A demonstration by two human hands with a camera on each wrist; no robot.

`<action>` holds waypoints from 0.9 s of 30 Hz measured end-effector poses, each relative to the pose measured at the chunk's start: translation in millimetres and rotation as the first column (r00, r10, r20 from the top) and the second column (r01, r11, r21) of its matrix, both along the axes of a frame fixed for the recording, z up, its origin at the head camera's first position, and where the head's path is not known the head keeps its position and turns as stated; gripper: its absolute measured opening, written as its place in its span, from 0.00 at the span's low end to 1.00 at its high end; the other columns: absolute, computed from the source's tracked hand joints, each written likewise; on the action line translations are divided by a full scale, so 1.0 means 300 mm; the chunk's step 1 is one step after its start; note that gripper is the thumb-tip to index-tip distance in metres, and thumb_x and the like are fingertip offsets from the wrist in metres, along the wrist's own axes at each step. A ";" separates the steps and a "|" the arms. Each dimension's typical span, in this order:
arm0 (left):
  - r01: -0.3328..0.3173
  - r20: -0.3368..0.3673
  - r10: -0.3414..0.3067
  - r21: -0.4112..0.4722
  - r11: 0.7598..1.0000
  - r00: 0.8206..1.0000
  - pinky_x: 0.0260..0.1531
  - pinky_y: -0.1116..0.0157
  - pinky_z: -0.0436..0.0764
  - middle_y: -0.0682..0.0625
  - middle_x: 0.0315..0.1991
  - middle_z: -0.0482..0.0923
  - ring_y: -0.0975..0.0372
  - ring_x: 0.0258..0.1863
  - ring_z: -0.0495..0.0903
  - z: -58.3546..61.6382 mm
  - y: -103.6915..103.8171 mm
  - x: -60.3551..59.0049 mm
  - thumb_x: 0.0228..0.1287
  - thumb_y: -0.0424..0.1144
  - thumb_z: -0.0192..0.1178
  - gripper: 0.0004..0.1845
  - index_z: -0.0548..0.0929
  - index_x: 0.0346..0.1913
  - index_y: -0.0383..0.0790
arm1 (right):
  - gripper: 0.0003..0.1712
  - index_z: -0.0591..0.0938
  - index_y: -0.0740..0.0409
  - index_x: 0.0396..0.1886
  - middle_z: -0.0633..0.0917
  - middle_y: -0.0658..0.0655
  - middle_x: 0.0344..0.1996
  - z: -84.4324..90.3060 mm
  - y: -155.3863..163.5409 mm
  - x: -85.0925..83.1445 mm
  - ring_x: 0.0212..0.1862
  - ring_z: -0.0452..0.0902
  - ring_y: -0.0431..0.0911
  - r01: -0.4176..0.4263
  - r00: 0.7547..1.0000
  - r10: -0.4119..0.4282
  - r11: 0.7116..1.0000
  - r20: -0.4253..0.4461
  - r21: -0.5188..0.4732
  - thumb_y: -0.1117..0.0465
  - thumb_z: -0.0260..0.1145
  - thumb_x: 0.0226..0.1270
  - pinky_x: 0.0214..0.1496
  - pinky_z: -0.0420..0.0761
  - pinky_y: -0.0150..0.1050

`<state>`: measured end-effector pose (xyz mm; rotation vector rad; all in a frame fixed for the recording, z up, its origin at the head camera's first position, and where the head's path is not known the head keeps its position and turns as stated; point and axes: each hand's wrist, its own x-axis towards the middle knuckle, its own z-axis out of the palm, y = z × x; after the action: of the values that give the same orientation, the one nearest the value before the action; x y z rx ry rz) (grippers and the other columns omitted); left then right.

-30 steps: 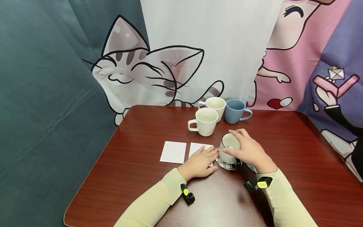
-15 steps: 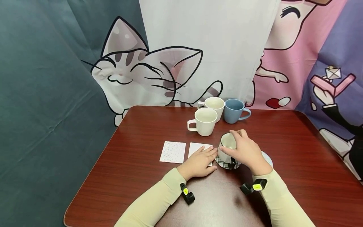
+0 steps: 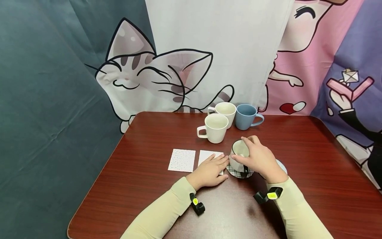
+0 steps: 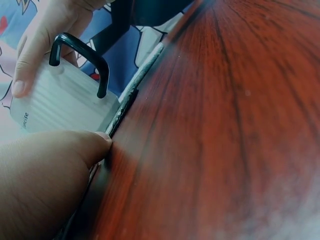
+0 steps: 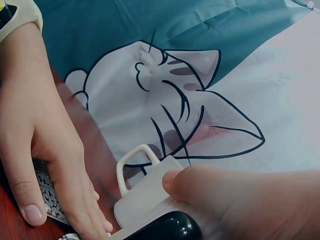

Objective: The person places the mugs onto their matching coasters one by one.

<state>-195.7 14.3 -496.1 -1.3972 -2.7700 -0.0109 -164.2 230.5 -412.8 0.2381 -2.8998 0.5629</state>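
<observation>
My right hand (image 3: 259, 161) grips the rim of a pale ribbed mug (image 3: 236, 165) between thumb and fingers. This dark-rimmed mug stands on a round plaid coaster (image 3: 233, 173). Its black handle (image 4: 103, 72) faces toward me, and in the right wrist view the handle (image 5: 172, 227) fills the bottom edge. My left hand (image 3: 209, 171) lies flat, palm down, over a white square coaster (image 3: 204, 155) and hides much of it. Its fingertips reach the plaid coaster's left edge. In the right wrist view, a black-and-white patterned piece (image 5: 47, 192) shows beneath the left hand (image 5: 42, 125).
A speckled square coaster (image 3: 182, 160) lies left of my left hand. Behind stand two white mugs, the nearer (image 3: 216, 129) and the farther (image 3: 228, 111), beside a blue mug (image 3: 245, 118). A pale round coaster (image 3: 282, 166) shows partly behind my right wrist.
My right hand has moved slightly left, and the mug's handle has turned a little toward me. More of the pale round coaster shows. My left hand stays in place.
</observation>
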 end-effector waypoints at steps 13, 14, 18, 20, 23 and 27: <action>-0.002 -0.004 0.002 -0.005 1.000 1.000 0.77 0.53 0.51 0.53 0.78 0.59 0.61 0.79 0.53 0.003 0.000 0.000 0.76 0.60 0.48 0.35 0.64 0.78 0.44 | 0.51 0.73 0.62 0.71 0.74 0.63 0.61 0.001 0.012 -0.001 0.38 0.82 0.60 -0.047 0.999 0.047 0.999 -0.018 0.004 0.33 0.71 0.58 0.43 0.81 0.60; -0.003 -0.004 0.003 -0.006 1.000 1.000 0.77 0.53 0.51 0.53 0.78 0.59 0.61 0.79 0.53 0.003 0.000 0.000 0.76 0.60 0.48 0.35 0.64 0.78 0.44 | 0.50 0.73 0.62 0.71 0.74 0.63 0.61 0.001 0.012 -0.001 0.38 0.82 0.60 -0.048 0.999 0.048 0.999 -0.019 0.003 0.34 0.71 0.59 0.43 0.81 0.60; -0.007 -0.004 0.007 -0.009 1.000 1.000 0.77 0.53 0.50 0.53 0.78 0.59 0.61 0.79 0.53 0.003 0.000 0.002 0.76 0.60 0.48 0.35 0.64 0.78 0.44 | 0.50 0.73 0.62 0.71 0.74 0.63 0.61 -0.003 0.014 -0.001 0.38 0.83 0.60 -0.048 0.999 0.048 0.999 -0.024 0.000 0.34 0.72 0.58 0.43 0.81 0.60; -0.007 -0.002 0.007 -0.010 1.000 1.000 0.77 0.53 0.50 0.53 0.78 0.59 0.61 0.79 0.53 0.005 0.000 0.003 0.76 0.60 0.48 0.35 0.64 0.78 0.44 | 0.50 0.73 0.62 0.71 0.74 0.63 0.61 -0.005 0.014 -0.002 0.39 0.83 0.61 -0.047 0.999 0.047 0.999 -0.027 -0.002 0.34 0.72 0.58 0.44 0.81 0.61; -0.006 -0.003 0.006 -0.007 1.000 1.000 0.77 0.53 0.51 0.53 0.78 0.59 0.61 0.79 0.53 0.005 -0.001 0.003 0.76 0.60 0.48 0.35 0.65 0.78 0.44 | 0.50 0.73 0.60 0.71 0.74 0.62 0.61 -0.008 0.013 -0.004 0.40 0.83 0.61 -0.041 0.999 0.041 0.999 -0.025 -0.002 0.35 0.73 0.57 0.44 0.81 0.61; -0.005 -0.006 0.005 -0.002 1.000 1.000 0.77 0.53 0.51 0.53 0.78 0.60 0.60 0.79 0.53 0.004 -0.001 0.001 0.76 0.60 0.48 0.35 0.65 0.77 0.45 | 0.50 0.72 0.60 0.71 0.73 0.62 0.62 -0.011 0.017 -0.011 0.42 0.83 0.62 -0.038 0.999 0.038 0.999 -0.018 0.003 0.33 0.72 0.57 0.45 0.81 0.62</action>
<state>-195.3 14.1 -495.0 -1.3889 -2.7691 -0.0044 -167.5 235.5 -416.0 0.2983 -2.8842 0.5598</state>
